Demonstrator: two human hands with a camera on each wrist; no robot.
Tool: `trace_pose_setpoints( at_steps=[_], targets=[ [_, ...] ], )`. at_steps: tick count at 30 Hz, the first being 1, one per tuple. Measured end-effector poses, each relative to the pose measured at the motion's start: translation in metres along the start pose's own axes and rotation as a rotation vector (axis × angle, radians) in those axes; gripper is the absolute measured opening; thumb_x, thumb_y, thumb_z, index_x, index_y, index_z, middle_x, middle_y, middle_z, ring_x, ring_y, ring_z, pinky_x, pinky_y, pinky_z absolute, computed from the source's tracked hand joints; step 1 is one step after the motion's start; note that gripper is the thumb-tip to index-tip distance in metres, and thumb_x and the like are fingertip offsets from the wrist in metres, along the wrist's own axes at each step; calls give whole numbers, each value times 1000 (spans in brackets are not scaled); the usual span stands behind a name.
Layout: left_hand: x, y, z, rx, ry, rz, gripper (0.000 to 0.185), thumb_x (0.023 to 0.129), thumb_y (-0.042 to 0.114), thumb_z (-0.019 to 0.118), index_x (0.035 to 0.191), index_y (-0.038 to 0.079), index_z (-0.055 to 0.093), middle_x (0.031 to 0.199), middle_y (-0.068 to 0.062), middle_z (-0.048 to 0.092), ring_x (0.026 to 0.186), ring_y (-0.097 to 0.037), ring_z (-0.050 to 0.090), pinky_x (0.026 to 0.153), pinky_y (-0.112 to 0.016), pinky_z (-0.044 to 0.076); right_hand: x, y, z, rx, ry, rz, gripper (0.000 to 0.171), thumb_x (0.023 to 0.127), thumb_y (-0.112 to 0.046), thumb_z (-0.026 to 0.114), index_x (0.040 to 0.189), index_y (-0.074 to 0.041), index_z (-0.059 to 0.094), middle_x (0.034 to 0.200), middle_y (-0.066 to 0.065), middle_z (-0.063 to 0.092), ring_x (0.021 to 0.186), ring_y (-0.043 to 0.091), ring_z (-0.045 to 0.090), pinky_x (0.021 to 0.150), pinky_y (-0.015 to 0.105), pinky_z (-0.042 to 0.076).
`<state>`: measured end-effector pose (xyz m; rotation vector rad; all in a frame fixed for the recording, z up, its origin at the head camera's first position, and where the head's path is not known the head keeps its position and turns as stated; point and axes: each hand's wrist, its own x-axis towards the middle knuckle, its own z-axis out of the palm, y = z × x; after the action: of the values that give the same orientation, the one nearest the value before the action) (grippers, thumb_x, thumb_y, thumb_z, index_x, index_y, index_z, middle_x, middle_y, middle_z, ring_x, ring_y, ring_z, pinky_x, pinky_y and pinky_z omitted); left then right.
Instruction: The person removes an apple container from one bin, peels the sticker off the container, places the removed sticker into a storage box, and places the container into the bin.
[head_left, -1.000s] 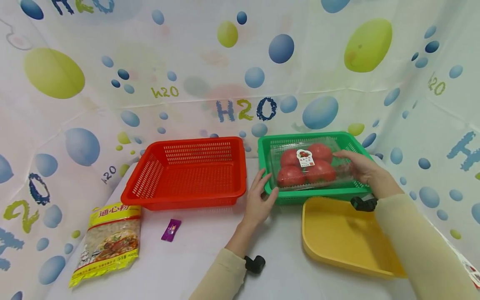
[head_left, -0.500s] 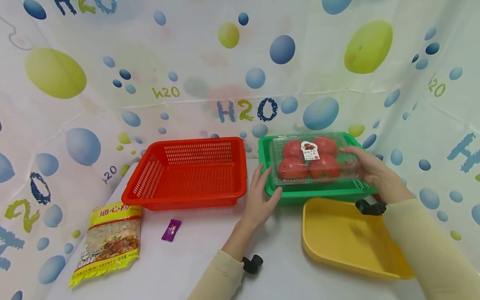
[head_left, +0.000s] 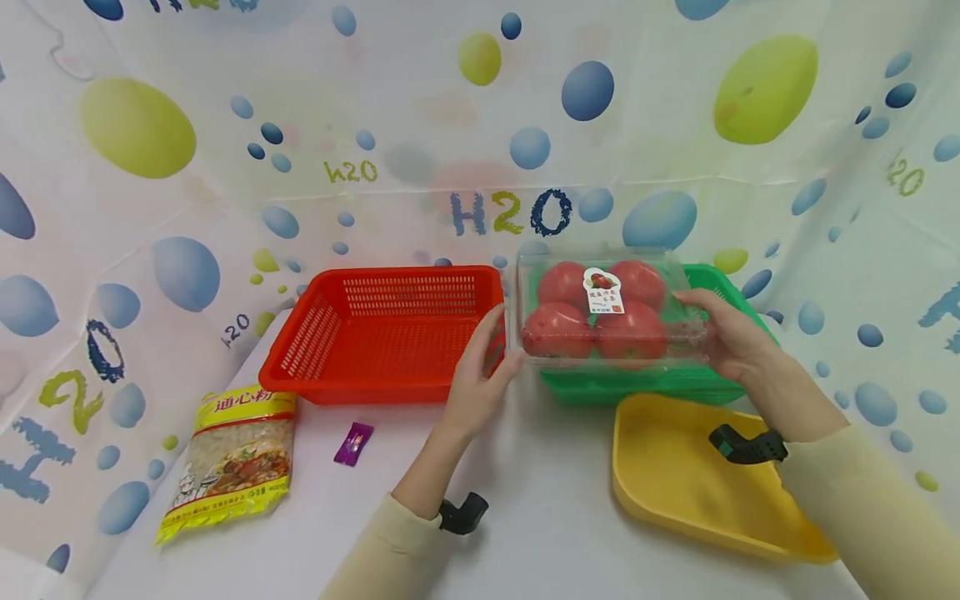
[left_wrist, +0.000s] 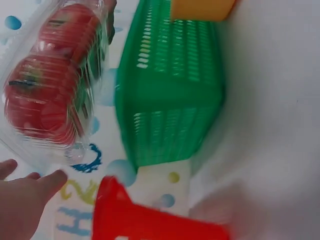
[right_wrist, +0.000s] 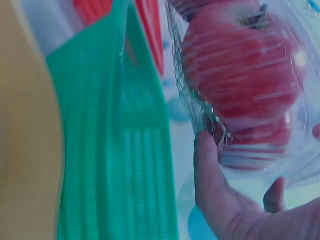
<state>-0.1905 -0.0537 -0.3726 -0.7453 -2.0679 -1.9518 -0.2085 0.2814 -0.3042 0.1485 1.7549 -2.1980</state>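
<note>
1. A clear clamshell box of red tomatoes (head_left: pixel 600 312) is hovering just above the green basket (head_left: pixel 660 383).
2. The right hand (head_left: pixel 731 337) is gripping the box's right end, fingers curled around it.
3. The left hand (head_left: pixel 480 379), fingers nearly straight, is touching its left end.
4. A red basket (head_left: pixel 382 333) is sitting left of the green basket, a yellow tray (head_left: pixel 697 483) in front, a noodle packet (head_left: pixel 232 458) and purple candy (head_left: pixel 354 442) farther left on the bench (head_left: pixel 540 533).

Close up: right hand (right_wrist: pixel 235 210) cupping the underside of a clear plastic clamshell (right_wrist: pixel 200 107) with red tomatoes (right_wrist: pixel 240 70) inside. Left of it, green slotted basket (right_wrist: pixel 130 165) wall; yellow tray (right_wrist: pixel 25 125) blurred at far left; red basket (right_wrist: pixel 150 25) behind.
</note>
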Motion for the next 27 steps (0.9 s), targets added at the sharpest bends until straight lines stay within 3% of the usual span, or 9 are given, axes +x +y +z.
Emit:
trace_pose_setpoints(
  at_steps=[6, 9, 12, 14, 16, 19, 23, 27],
  targets=[
    [-9, 15, -28, -93, 1, -130, 63, 101, 30, 51, 159, 16, 29, 158, -5, 36, 139, -29, 40, 101, -52, 49, -11, 10, 37, -27, 8, -33, 35, 101, -39, 60, 130, -30, 42, 131, -4, 48, 114, 17, 53, 90, 30, 54],
    [-17, 18, -40, -86, 19, -167, 63, 102, 32, 51, 159, 17, 30, 157, -6, 37, 138, -28, 40, 102, -50, 48, -16, 21, 54, -67, 37, -35, 33, 101, -39, 61, 127, -30, 43, 132, -4, 41, 116, 17, 47, 89, 29, 51],
    [-26, 17, -52, -92, 30, -180, 63, 101, 31, 53, 159, 18, 31, 157, -6, 38, 138, -27, 40, 103, -48, 48, -20, 31, 68, -103, 43, -43, 30, 101, -39, 61, 120, -24, 43, 125, -4, 49, 104, 11, 55, 85, 24, 52],
    [-31, 15, -60, -102, 23, -167, 64, 100, 28, 54, 159, 18, 32, 158, -5, 38, 139, -27, 40, 104, -49, 47, -23, 38, 75, -135, 37, -65, 29, 101, -38, 60, 116, -20, 43, 117, -3, 52, 86, 8, 58, 76, 19, 51],
    [-37, 14, -68, -115, 7, -151, 65, 98, 25, 55, 159, 17, 32, 159, -4, 36, 140, -27, 39, 106, -50, 45, -24, 43, 80, -173, 32, -88, 29, 102, -37, 59, 116, -17, 44, 109, -3, 52, 71, 6, 55, 67, 17, 48],
    [-45, 12, -78, -138, -25, -144, 67, 98, 23, 52, 160, 17, 30, 160, -4, 35, 141, -29, 36, 107, -53, 43, -27, 52, 86, -238, 18, -106, 33, 102, -36, 57, 122, -14, 42, 108, 0, 46, 63, 8, 45, 58, 20, 41],
    [-57, 13, -88, -166, -30, -167, 64, 101, 22, 48, 161, 16, 27, 161, -6, 32, 141, -30, 34, 106, -56, 41, -30, 61, 95, -278, -7, -109, 43, 104, -36, 54, 132, -8, 38, 116, 6, 49, 79, 10, 54, 69, 21, 49],
    [-69, 16, -99, -168, -31, -203, 62, 102, 21, 47, 161, 16, 27, 162, -3, 31, 142, -30, 32, 106, -50, 43, -36, 68, 105, -342, -33, -114, 50, 104, -34, 54, 137, -4, 32, 129, 16, 49, 100, 21, 61, 82, 28, 56]
  ],
)
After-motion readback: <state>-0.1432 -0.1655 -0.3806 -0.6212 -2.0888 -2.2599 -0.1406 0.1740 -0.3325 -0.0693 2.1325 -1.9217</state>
